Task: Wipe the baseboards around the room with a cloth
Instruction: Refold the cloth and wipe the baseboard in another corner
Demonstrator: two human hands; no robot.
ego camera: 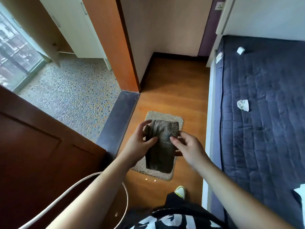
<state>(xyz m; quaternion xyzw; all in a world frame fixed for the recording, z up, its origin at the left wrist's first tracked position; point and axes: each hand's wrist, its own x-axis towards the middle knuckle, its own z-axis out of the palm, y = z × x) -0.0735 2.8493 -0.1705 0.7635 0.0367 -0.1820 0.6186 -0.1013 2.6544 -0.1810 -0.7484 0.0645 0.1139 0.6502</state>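
Standing over the small beige mat (165,115) on the wooden floor (173,90) with a dark grey cloth (162,142) held up between both hands — left hand (139,142) with its grip pinched on the cloth's upper left corner, right hand (188,146) with its grip pinched on the right edge, the rest hanging down over the mat. Nowhere near the dark baseboard (178,54) yet, which runs along the far wall and down the side wall well ahead, beside the navy quilted bed (264,104). By the look of it, wiping not yet begun here — cloth being readied, the visible stretch left to do.
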